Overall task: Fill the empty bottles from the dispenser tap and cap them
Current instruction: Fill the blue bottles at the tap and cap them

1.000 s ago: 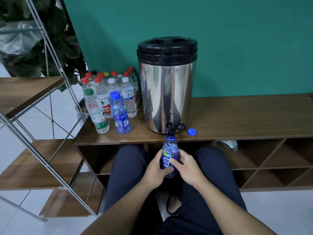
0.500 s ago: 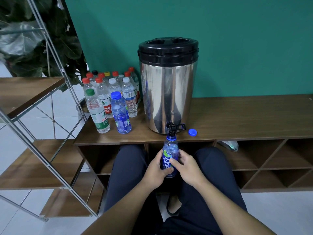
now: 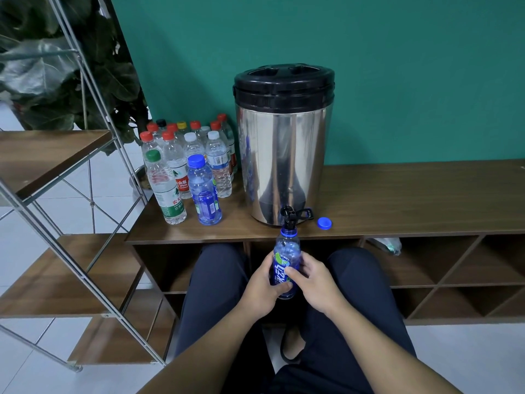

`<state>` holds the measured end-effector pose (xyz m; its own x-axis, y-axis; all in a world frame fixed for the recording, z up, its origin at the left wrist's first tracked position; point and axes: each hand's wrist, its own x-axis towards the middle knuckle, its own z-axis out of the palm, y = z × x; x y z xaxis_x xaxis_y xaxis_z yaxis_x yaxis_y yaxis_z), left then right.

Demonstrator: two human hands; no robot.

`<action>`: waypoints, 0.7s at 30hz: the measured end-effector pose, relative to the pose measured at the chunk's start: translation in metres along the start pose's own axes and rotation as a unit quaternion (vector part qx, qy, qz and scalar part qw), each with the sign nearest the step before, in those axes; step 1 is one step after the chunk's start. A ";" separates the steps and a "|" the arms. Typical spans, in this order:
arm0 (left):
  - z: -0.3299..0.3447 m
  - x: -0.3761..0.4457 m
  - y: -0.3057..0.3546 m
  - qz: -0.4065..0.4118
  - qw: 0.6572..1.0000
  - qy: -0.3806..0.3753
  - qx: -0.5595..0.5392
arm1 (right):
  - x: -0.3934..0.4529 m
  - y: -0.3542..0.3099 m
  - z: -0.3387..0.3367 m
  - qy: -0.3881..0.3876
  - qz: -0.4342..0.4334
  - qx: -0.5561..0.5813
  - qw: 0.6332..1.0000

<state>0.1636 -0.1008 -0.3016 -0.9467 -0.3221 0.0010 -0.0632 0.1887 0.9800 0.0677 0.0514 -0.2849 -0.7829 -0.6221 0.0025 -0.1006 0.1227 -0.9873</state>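
Both hands are wrapped around the blue bottle (image 3: 285,268) right now — the left hand (image 3: 262,285) curls round it from one side with the thumb across the label, the right hand (image 3: 315,282) does the same from the other side. The bottle is upright, uncapped, its mouth sitting directly under the black tap (image 3: 288,216) at the bottom front of the steel dispenser (image 3: 282,155). Can't tell from here whether water is actually running.

The bottle's blue cap (image 3: 324,223) lies on the wooden bench (image 3: 412,200), just beside the tap on its right. On the left end of the bench there's a cluster of capped bottles (image 3: 187,155) — red, white, yellow, black and green tops, with a second blue-capped bottle (image 3: 204,191) standing at the front, near the dispenser but not touching it.

The person is seated low in front of the bench, knees in dark trousers either side of the held bottle. A metal-framed shelf (image 3: 56,166) stands off to the left with a leafy plant (image 3: 65,66) behind it.
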 end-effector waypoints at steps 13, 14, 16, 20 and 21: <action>0.000 -0.002 0.004 -0.006 1.000 0.001 0.008 | 0.001 0.001 0.000 -0.001 0.006 0.005 1.000; 0.000 -0.003 0.005 -0.005 1.000 0.001 0.008 | 0.001 0.002 0.000 0.000 0.006 0.003 1.000; 0.000 -0.003 0.006 -0.002 1.000 0.002 0.012 | 0.001 0.002 0.000 0.001 0.006 0.003 1.000; 0.000 -0.002 0.005 -0.001 1.000 0.004 0.012 | 0.002 0.002 0.000 0.002 0.002 0.000 1.000; -0.001 -0.002 0.005 -0.002 1.000 0.004 0.012 | 0.002 0.002 0.001 0.001 0.002 -0.001 1.000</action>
<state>0.1658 -0.0996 -0.2965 -0.9441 -0.3297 -0.0017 -0.0750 0.2097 0.9749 0.0666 0.0501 -0.2873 -0.7849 -0.6196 -0.0011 -0.0988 0.1269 -0.9870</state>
